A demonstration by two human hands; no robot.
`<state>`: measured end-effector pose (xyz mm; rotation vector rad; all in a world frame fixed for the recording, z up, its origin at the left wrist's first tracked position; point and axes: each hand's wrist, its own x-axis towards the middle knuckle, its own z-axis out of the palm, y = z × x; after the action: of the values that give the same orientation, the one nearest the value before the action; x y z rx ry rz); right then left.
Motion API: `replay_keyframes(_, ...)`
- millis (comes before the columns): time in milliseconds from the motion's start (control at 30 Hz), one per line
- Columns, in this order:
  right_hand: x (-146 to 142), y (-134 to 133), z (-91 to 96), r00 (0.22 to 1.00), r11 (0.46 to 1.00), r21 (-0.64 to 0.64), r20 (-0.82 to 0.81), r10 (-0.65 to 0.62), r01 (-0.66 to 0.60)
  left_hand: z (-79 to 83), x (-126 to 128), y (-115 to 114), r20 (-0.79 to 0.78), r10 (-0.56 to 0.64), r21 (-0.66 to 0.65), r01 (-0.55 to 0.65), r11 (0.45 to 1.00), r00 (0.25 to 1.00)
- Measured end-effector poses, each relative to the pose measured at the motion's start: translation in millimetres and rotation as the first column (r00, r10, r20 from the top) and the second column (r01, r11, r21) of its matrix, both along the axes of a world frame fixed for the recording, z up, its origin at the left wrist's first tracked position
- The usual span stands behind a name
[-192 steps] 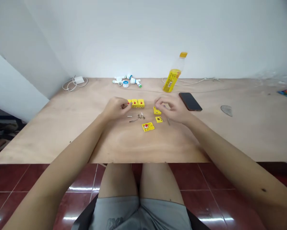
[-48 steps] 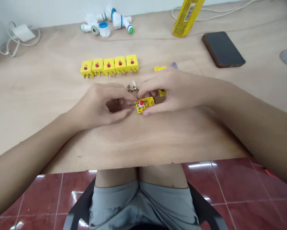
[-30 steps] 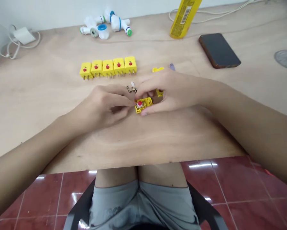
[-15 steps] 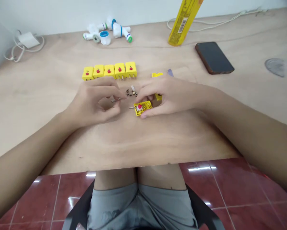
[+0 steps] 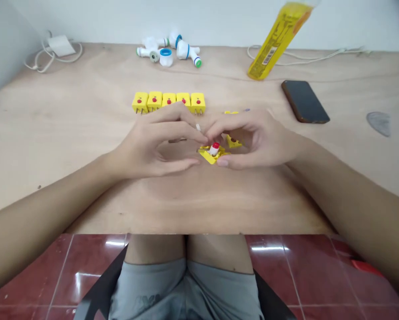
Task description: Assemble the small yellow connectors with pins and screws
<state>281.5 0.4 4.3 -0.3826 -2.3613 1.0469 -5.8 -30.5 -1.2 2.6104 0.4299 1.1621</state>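
r hand (image 5: 269, 141) gripping yellow plug half (image 5: 207, 156), partly hidden, l hand (image 5: 146, 144) parted nearby, contact unclear, btl (image 5: 276, 44) top cropped

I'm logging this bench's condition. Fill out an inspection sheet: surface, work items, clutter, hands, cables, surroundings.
Surface: wooden tabletop, faintly marked.
Work items: open yellow housing with a red-tipped white part; row of five yellow plugs behind.
Clutter: phone, bottle, white-and-blue fittings.
Hands: right hand grips the open yellow housing; left hand is close beside it, contact unclear.
Cables: corded white adapter at back left; white cord behind the bottle.
Surroundings: pale wall, red tiled floor.
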Motion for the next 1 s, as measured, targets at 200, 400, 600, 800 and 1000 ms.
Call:
replay_keyframes(200,-6,-2,0.3,0.988,0.975,-0.177,-0.096,0.117,-0.133,1.3,8,-9,0.057,-0.004,-0.039,0.006,0.999,0.998)
replay_keyframes(400,-6,-1,-6.0,0.986,0.967,-0.201,-0.099,0.136,-0.154,3.1,7,-12,0.026,-0.007,-0.062,0.009,0.998,1.0)
replay_keyframes(600,-6,-1,-7.5,0.99,0.985,-0.13,-0.092,0.104,-0.115,-0.1,7,-8,-0.047,-0.041,-0.024,0.04,0.999,0.998)
replay_keyframes(800,-1,-4,-1.1,0.991,0.999,0.019,0.13,-0.03,0.028,3.7,-13,6,-0.097,0.019,-0.061,-0.025,0.998,0.995)
replay_keyframes(1000,0,-2,-4.5,0.959,0.995,0.098,0.277,-0.064,0.038,-0.1,-47,34,-0.238,0.123,-0.009,-0.129,0.992,0.963)
